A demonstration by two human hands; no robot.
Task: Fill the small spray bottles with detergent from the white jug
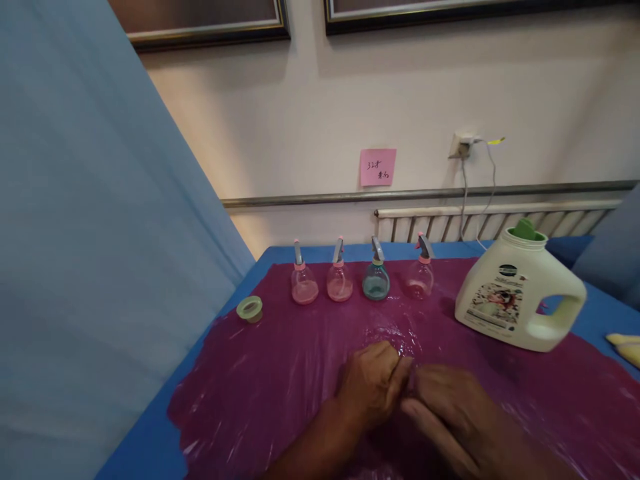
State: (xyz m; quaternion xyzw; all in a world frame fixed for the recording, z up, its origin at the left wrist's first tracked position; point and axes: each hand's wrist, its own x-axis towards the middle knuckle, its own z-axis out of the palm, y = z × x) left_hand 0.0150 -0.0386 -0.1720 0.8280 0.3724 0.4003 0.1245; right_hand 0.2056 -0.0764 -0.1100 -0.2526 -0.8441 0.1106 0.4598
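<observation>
My left hand is closed in a fist low over the purple plastic sheet, its knuckles facing up. Close beside it on the right, my right hand is curled with the thumb along the near side, slightly blurred. What the fingers of either hand hold, if anything, is hidden. Just beyond the hands the sheet looks wet and shiny. Behind them stand two spray bottles with pink liquid, a spray bottle with teal liquid and a tilted-looking spray bottle with a little pink liquid.
A large pale green detergent jug, uncapped, stands at the right. A small green cap lies at the left. The blue table cover shows around the sheet. A blue curtain hangs left; a yellow object lies far right.
</observation>
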